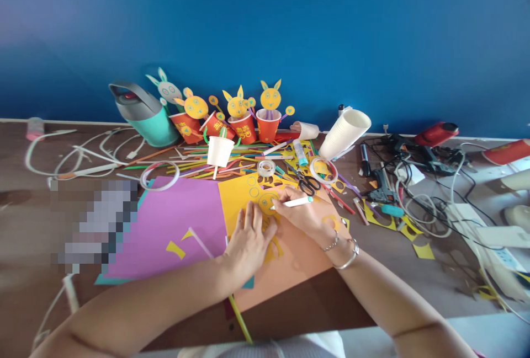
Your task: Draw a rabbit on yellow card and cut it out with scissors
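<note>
My right hand grips a white marker with a teal end, its tip at a face drawn on yellow paper. Round outlines show on the sheet next to the face. My left hand lies flat on the paper with its fingers stretched out, just left of the drawing. Under the yellow sheet are an orange sheet and a purple sheet. A pair of black scissors rests just beyond my right hand. Yellow scraps lie on the purple sheet.
Red paper cups with paper animal heads stand along the blue wall, beside a teal jug. A white cup stack leans at the right. Tape rolls, coloured straws, glue guns, cables and a power strip cover the table.
</note>
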The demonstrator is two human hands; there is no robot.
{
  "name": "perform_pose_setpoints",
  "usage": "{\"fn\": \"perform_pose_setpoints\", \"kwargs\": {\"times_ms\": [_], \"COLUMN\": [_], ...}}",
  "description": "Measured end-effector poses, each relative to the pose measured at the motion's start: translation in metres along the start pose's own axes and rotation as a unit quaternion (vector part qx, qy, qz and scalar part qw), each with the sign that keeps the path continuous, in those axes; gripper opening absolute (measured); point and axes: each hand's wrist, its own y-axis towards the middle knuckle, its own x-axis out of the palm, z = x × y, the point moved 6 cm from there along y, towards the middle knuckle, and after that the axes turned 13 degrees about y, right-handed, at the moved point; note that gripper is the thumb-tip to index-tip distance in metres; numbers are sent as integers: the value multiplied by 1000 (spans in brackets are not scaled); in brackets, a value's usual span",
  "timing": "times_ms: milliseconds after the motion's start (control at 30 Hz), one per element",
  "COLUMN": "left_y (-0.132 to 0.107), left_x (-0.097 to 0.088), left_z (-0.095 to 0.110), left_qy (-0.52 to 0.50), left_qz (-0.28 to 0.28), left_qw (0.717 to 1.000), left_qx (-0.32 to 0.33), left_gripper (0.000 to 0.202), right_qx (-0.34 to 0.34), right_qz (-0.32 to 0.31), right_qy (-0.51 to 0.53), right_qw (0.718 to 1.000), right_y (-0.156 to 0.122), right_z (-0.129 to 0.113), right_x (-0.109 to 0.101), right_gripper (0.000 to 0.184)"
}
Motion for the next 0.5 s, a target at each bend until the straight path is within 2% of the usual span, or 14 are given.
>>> {"fn": "perform_pose_setpoints", "kwargs": {"times_ms": [167, 500], "left_y": [0, 0], "left_x": [1, -3], "left_z": [0, 1], "left_qy": [6, 9], "left_qz": [4, -5], "left_qw": [1000, 1000], "left_qx": [0, 8], "left_gripper": [46, 46], "right_qx": [9, 22], "right_qz": [4, 6], "right_qy": [38, 50], "right_qw": [999, 999], "right_y": [-2, -4], "right_z": [0, 3], "right_x": [0, 0], "right_gripper": [16, 14]}}
